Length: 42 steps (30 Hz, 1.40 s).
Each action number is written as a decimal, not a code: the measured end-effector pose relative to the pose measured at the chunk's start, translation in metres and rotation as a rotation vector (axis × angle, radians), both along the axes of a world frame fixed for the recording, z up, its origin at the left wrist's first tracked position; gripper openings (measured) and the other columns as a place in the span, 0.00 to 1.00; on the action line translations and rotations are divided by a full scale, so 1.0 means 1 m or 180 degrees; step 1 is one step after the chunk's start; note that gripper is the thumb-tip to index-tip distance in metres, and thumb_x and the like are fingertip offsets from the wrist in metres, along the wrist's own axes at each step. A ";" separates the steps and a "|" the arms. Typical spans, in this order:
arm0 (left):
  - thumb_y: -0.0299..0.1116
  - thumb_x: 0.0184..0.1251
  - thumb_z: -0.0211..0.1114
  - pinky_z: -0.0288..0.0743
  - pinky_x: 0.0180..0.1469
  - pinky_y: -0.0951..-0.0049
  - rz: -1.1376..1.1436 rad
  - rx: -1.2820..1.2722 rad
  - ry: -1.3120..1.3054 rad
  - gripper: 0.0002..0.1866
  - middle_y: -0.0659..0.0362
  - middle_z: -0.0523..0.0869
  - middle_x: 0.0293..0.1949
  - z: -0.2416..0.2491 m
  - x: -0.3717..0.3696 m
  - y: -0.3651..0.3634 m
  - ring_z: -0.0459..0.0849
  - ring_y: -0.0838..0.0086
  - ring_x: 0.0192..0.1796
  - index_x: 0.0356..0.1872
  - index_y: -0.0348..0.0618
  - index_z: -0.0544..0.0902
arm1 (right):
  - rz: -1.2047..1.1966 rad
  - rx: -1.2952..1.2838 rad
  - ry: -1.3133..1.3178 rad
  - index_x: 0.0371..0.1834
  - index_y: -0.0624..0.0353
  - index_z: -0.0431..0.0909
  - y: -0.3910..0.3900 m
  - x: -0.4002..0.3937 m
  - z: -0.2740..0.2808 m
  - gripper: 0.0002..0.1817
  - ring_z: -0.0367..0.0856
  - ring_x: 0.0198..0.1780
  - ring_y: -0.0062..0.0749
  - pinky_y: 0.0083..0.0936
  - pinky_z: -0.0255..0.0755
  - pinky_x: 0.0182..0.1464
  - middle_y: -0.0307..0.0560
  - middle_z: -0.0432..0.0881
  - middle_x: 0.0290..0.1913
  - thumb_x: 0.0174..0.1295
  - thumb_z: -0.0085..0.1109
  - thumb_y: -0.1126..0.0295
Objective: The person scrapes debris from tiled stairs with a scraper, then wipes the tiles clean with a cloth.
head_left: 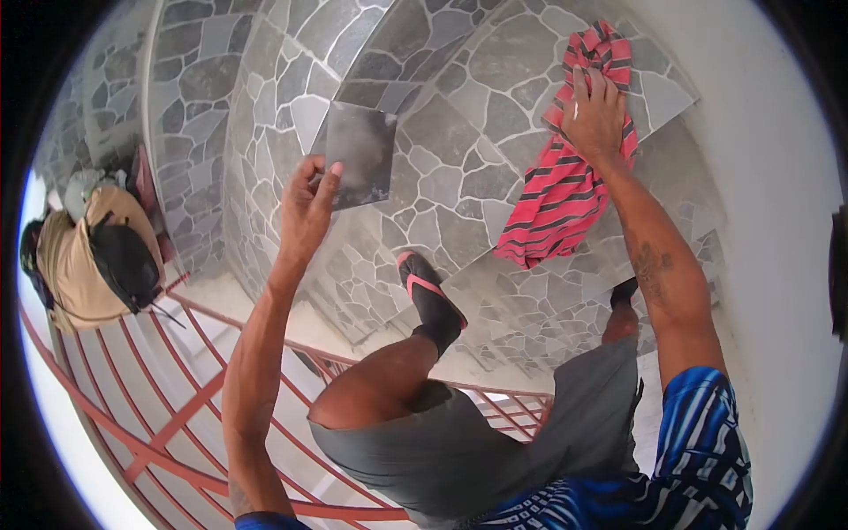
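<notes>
On a stone-clad stair, your left hand [309, 199] pinches a dark tile [358, 155] by its lower left corner, thumb in front and fingers curled behind, holding it up against the patterned wall [256, 115]. Your right hand [596, 110] lies flat with fingers spread and barely bent, pressing a red striped cloth [556, 190] onto the stone; the cloth hangs loose below your palm and is pinned, not gripped.

The tile is the main worry. You hold it by one corner only, so a small slip of the thumb could let it swing or drop onto the steps [530, 300], where it would likely chip or crack. Your sandal [431, 296] stands on a step edge with the knee bent, and both arms reach well forward. That stance looks top-heavy, and a shift of weight could cost you your footing. The red railing [177, 424] is beside your left arm, and the drop lies beyond it. A bag [88, 256] hangs at its far end, well apart from you. If your palm lifts, the cloth will probably slide down.
</notes>
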<state>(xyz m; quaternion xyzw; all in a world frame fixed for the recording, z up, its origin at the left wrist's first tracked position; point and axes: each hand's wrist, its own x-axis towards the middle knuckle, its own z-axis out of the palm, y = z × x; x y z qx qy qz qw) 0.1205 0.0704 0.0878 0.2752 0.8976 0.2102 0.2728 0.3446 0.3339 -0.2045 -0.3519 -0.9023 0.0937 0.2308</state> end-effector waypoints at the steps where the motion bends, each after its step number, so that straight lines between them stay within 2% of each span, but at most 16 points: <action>1: 0.36 0.76 0.62 0.65 0.39 0.84 -0.0052 0.0103 -0.0159 0.10 0.69 0.79 0.35 -0.005 -0.005 0.003 0.71 0.88 0.36 0.44 0.39 0.80 | -0.0019 -0.0007 -0.0013 0.67 0.55 0.73 0.000 0.000 0.001 0.31 0.71 0.61 0.45 0.44 0.67 0.59 0.49 0.74 0.61 0.56 0.60 0.66; 7: 0.35 0.78 0.60 0.67 0.45 0.84 -0.0211 0.0245 -0.0908 0.11 0.69 0.82 0.39 -0.026 -0.016 0.020 0.75 0.87 0.41 0.48 0.38 0.81 | -0.0047 -0.0185 0.0218 0.69 0.56 0.71 0.001 0.001 -0.003 0.31 0.72 0.63 0.49 0.45 0.67 0.61 0.52 0.72 0.65 0.58 0.58 0.68; 14: 0.34 0.78 0.59 0.60 0.31 0.82 -0.0902 -0.0004 -0.1386 0.10 0.73 0.73 0.27 -0.067 -0.038 0.007 0.65 0.89 0.30 0.45 0.37 0.82 | -0.1098 0.0268 -0.0121 0.71 0.57 0.69 -0.031 0.004 0.023 0.30 0.69 0.68 0.53 0.46 0.64 0.67 0.58 0.71 0.68 0.63 0.58 0.65; 17: 0.34 0.78 0.58 0.60 0.32 0.82 -0.0961 -0.0068 -0.1683 0.09 0.73 0.74 0.27 -0.083 -0.044 0.000 0.65 0.89 0.30 0.44 0.38 0.81 | -0.1011 0.0082 0.0711 0.68 0.64 0.69 -0.055 -0.004 0.051 0.31 0.70 0.67 0.55 0.44 0.69 0.61 0.61 0.71 0.66 0.62 0.61 0.61; 19: 0.34 0.78 0.58 0.61 0.32 0.82 -0.0886 0.0075 -0.1940 0.09 0.73 0.74 0.28 -0.091 -0.044 0.001 0.65 0.89 0.30 0.44 0.38 0.81 | -0.1547 -0.2154 0.1820 0.67 0.65 0.69 -0.107 -0.024 0.095 0.32 0.74 0.64 0.48 0.45 0.71 0.60 0.60 0.74 0.62 0.65 0.62 0.58; 21: 0.34 0.78 0.58 0.61 0.33 0.82 -0.0778 0.0044 -0.2113 0.09 0.73 0.76 0.28 -0.087 -0.041 0.008 0.66 0.90 0.30 0.45 0.38 0.81 | -0.1334 -0.4476 0.1581 0.67 0.65 0.70 -0.140 -0.023 0.117 0.30 0.77 0.60 0.38 0.39 0.75 0.58 0.53 0.77 0.59 0.67 0.62 0.58; 23: 0.34 0.78 0.59 0.62 0.33 0.82 -0.0824 0.0018 -0.2290 0.09 0.73 0.76 0.29 -0.084 -0.042 0.014 0.66 0.90 0.31 0.45 0.38 0.81 | -0.1405 -0.6214 0.3936 0.63 0.65 0.72 -0.188 -0.043 0.107 0.25 0.80 0.53 0.31 0.33 0.77 0.53 0.44 0.81 0.52 0.68 0.62 0.61; 26: 0.34 0.77 0.60 0.64 0.33 0.81 -0.1334 -0.0142 -0.2333 0.09 0.71 0.78 0.30 -0.080 -0.046 0.021 0.69 0.88 0.31 0.45 0.38 0.81 | -0.1352 -0.6653 0.4763 0.58 0.65 0.76 -0.210 -0.067 0.126 0.20 0.82 0.48 0.28 0.30 0.78 0.48 0.40 0.83 0.47 0.67 0.64 0.66; 29: 0.34 0.74 0.62 0.70 0.36 0.77 -0.2320 -0.0263 -0.1458 0.10 0.64 0.82 0.30 -0.062 -0.053 0.037 0.77 0.80 0.32 0.45 0.38 0.82 | -0.1209 -0.6193 0.4407 0.54 0.63 0.80 -0.202 -0.084 0.146 0.16 0.83 0.44 0.28 0.31 0.78 0.46 0.40 0.84 0.44 0.65 0.65 0.69; 30: 0.34 0.73 0.63 0.72 0.37 0.75 -0.2700 -0.0111 -0.0909 0.10 0.61 0.83 0.31 -0.051 -0.056 0.046 0.80 0.76 0.32 0.45 0.38 0.82 | -0.1288 -0.5982 0.4383 0.49 0.67 0.80 -0.201 -0.090 0.140 0.17 0.83 0.40 0.30 0.33 0.78 0.44 0.47 0.85 0.40 0.65 0.65 0.63; 33: 0.34 0.69 0.66 0.78 0.47 0.66 -0.3507 0.0678 0.0889 0.11 0.51 0.86 0.41 -0.030 -0.080 0.082 0.86 0.61 0.42 0.47 0.40 0.83 | -0.1743 -0.4813 0.1119 0.39 0.71 0.81 -0.174 -0.091 0.148 0.21 0.86 0.36 0.41 0.36 0.77 0.42 0.58 0.85 0.33 0.65 0.62 0.57; 34: 0.34 0.68 0.66 0.76 0.52 0.64 -0.3809 0.1159 0.1311 0.12 0.50 0.84 0.48 -0.027 -0.096 0.102 0.84 0.58 0.48 0.50 0.42 0.83 | -0.1902 -0.4155 0.1571 0.29 0.72 0.80 -0.185 -0.108 0.130 0.24 0.86 0.37 0.54 0.41 0.78 0.42 0.66 0.84 0.31 0.64 0.58 0.55; 35: 0.34 0.68 0.66 0.75 0.58 0.62 -0.4091 0.1655 0.1734 0.14 0.49 0.83 0.54 -0.028 -0.110 0.121 0.82 0.55 0.54 0.53 0.43 0.83 | -0.1797 -0.4179 0.1349 0.29 0.72 0.81 -0.191 -0.124 0.119 0.22 0.86 0.38 0.56 0.42 0.78 0.43 0.66 0.84 0.31 0.64 0.57 0.57; 37: 0.34 0.67 0.63 0.68 0.65 0.58 -0.4320 0.1777 0.1538 0.18 0.48 0.77 0.62 -0.037 -0.123 0.148 0.75 0.52 0.63 0.57 0.43 0.81 | -0.1585 -0.4221 0.0907 0.30 0.70 0.82 -0.198 -0.155 0.102 0.18 0.86 0.40 0.60 0.45 0.79 0.44 0.66 0.85 0.33 0.63 0.56 0.62; 40: 0.38 0.71 0.57 0.57 0.73 0.53 -0.4699 0.1635 0.1619 0.22 0.45 0.70 0.70 -0.055 -0.140 0.158 0.66 0.49 0.72 0.62 0.41 0.78 | -0.1644 -0.4149 0.1246 0.51 0.69 0.79 -0.211 -0.203 0.068 0.21 0.83 0.45 0.65 0.48 0.77 0.50 0.71 0.84 0.39 0.61 0.54 0.65; 42: 0.40 0.72 0.53 0.53 0.76 0.52 -0.4890 0.1672 0.1608 0.24 0.45 0.68 0.73 -0.070 -0.150 0.166 0.64 0.50 0.74 0.63 0.38 0.77 | -0.1986 -0.3909 0.1793 0.56 0.67 0.78 -0.218 -0.226 0.055 0.23 0.83 0.48 0.64 0.47 0.77 0.51 0.70 0.84 0.43 0.60 0.55 0.67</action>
